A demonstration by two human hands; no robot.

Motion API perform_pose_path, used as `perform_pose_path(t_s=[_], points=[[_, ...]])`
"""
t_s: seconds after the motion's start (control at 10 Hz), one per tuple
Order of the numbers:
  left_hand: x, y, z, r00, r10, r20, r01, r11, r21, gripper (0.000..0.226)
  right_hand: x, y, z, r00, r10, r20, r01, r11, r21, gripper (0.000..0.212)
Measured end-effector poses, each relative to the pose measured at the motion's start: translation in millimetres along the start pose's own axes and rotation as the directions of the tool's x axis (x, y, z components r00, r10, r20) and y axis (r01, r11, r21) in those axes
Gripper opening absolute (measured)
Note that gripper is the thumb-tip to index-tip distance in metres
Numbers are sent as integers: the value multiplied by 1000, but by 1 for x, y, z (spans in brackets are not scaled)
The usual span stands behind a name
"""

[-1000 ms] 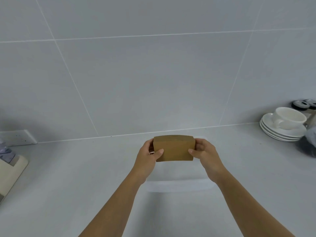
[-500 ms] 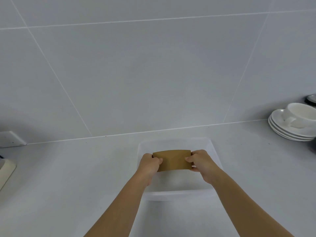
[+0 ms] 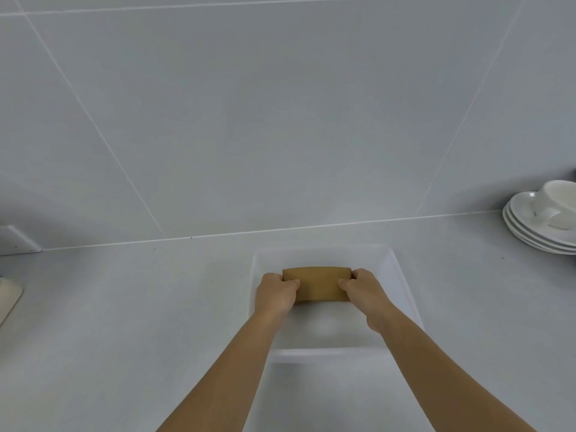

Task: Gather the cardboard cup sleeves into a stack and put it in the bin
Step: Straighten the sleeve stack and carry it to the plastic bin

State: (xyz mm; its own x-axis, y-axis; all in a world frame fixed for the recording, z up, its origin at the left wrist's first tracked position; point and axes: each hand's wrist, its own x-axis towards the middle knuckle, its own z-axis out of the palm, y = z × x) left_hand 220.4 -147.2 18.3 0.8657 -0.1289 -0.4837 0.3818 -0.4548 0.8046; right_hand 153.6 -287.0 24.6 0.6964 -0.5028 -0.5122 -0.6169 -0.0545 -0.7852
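A brown stack of cardboard cup sleeves (image 3: 318,283) is held flat between both hands, low inside the translucent white bin (image 3: 402,275) on the counter. My left hand (image 3: 276,293) grips its left end and my right hand (image 3: 366,291) grips its right end, fingers curled over the top. Whether the stack touches the bin floor cannot be told. The hands hide both ends of the stack.
A pile of white saucers with a white cup (image 3: 548,219) stands at the right by the tiled wall. A white wall socket (image 3: 15,241) and a cream-coloured object (image 3: 7,299) are at the left edge.
Both hands have lowered the sleeve stack from above the counter down into the bin, tilting it from upright to nearly flat. The view has shifted, bringing the bin fully into sight.
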Motion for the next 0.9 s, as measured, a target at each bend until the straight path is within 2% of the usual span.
perform_pose_path(t_s=[0.2,0.3,0.4,0.6,0.7,0.8,0.9], points=[[-1,1,2,1000,-5,3,5,999,-36,28,2,0,0,1000,-13,2,13,1000,18,16],[-2,2,1,999,-32,35,34,997,-67,40,2,-2,-1,1000,-8,10,8,1000,13,22],[-1,3,1,997,-45,64,51,995,-85,53,4,-3,-1,1000,-9,11,9,1000,23,40],[-1,6,0,992,-65,105,76,991,-107,51,5,-2,-1,1000,-12,26,11,999,46,51],[-6,8,-2,990,-55,127,66,994,-84,51,4,-2,-3,1000,-19,16,18,999,42,57],[-9,8,-7,993,-21,113,27,998,-50,62,3,-1,-7,999,-46,9,46,998,42,61],[-20,13,-12,995,72,72,-71,997,-15,68,-7,-11,-16,994,-105,-4,105,994,5,62]])
